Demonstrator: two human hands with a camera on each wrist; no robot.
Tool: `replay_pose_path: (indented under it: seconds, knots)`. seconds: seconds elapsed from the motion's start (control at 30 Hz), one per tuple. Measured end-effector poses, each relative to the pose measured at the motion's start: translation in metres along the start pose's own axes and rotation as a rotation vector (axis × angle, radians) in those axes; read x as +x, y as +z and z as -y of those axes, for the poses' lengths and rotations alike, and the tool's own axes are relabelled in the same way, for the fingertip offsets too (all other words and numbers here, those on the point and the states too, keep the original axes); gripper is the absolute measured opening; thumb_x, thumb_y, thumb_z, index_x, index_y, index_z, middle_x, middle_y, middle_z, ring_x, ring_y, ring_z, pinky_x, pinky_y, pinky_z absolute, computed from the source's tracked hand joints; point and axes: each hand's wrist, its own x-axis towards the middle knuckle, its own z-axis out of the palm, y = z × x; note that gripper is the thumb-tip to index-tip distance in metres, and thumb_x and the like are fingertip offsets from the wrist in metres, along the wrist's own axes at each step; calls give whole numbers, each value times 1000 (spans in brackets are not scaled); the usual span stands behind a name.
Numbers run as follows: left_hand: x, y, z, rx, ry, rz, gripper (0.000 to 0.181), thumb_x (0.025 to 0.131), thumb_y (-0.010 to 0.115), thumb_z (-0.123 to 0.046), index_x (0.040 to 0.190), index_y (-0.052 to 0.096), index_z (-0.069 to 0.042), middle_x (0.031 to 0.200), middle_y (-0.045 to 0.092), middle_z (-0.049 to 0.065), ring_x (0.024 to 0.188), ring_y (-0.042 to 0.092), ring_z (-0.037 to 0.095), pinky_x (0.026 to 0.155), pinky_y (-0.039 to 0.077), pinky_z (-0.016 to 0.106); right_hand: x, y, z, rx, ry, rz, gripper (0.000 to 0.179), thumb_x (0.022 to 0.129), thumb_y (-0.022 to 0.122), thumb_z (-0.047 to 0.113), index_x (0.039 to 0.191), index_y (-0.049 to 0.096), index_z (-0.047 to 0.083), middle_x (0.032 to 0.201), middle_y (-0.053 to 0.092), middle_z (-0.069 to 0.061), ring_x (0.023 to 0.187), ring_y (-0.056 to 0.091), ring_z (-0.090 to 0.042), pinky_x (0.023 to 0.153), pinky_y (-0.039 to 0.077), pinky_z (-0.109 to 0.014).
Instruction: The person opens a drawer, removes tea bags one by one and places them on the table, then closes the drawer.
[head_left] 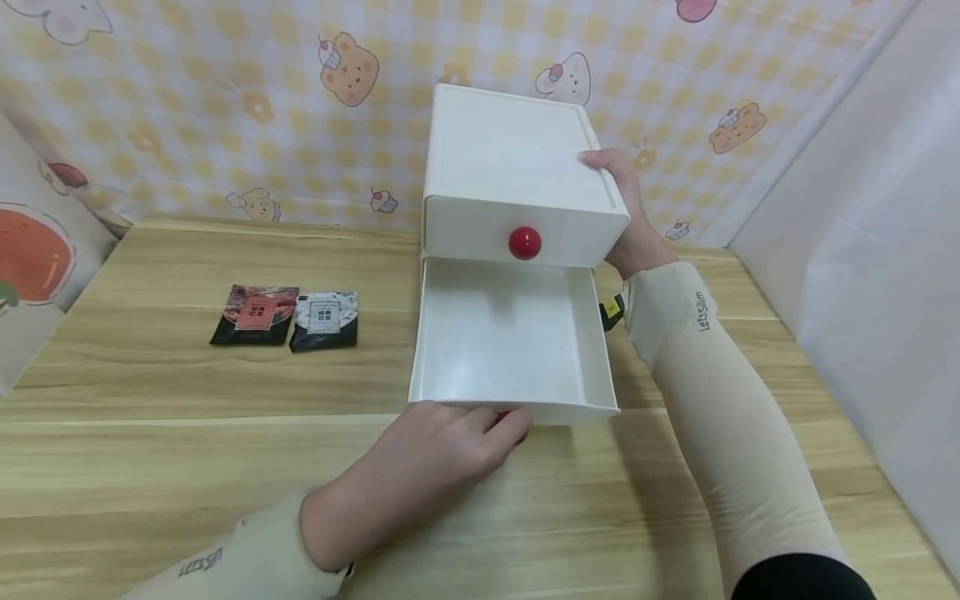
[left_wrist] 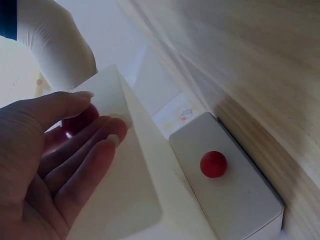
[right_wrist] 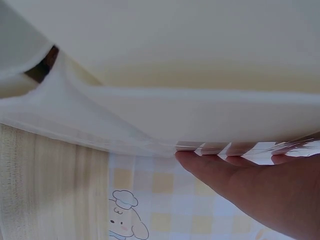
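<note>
A white two-drawer box (head_left: 517,150) stands at the back of the table. Its lower drawer (head_left: 498,333) is pulled far out, and its bare inside shows. My left hand (head_left: 442,442) is at the drawer's front, thumb and fingers pinching its round red knob (left_wrist: 82,120). The upper drawer, with another red knob (head_left: 525,242), is closed. Against the right side of the box rests my right hand (head_left: 626,200), thumb on the top edge. In the right wrist view the fingers (right_wrist: 215,162) lie along the white side wall.
Two small packets lie left of the box, one red and black (head_left: 255,315), one white and black (head_left: 325,321). A small black thing with a yellow label (head_left: 612,310) shows beside the drawer, near the right sleeve. A patterned cloth (head_left: 285,108) hangs close behind the box.
</note>
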Motion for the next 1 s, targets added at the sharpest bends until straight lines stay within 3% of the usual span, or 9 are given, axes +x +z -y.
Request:
replay_pose_path:
  seconds: [0.2, 0.57, 1.0]
  knots:
    - [6, 2, 4, -13, -3, -3, 15, 100, 64, -17, 114, 64, -12, 98, 74, -1, 69, 63, 5, 54, 54, 22, 0, -1, -1, -5, -11, -1, 65, 93, 38, 50, 152, 29, 23, 128, 53, -2, 94, 64, -10, 74, 53, -20]
    - [20, 5, 18, -106, -62, -28, 19, 95, 69, -20, 111, 68, -11, 93, 76, -1, 66, 67, 6, 58, 57, 22, 0, -1, -1, -27, -37, 20, 65, 94, 37, 51, 153, 29, 24, 130, 52, -1, 97, 62, -10, 76, 53, -20]
    - [31, 14, 35, -74, -74, -47, 18, 93, 72, -21, 108, 66, -11, 87, 76, -2, 60, 64, 7, 53, 53, 23, 0, -1, -2, -40, -47, 39, 66, 94, 35, 51, 154, 26, 24, 132, 51, -2, 101, 60, -11, 78, 52, -20]
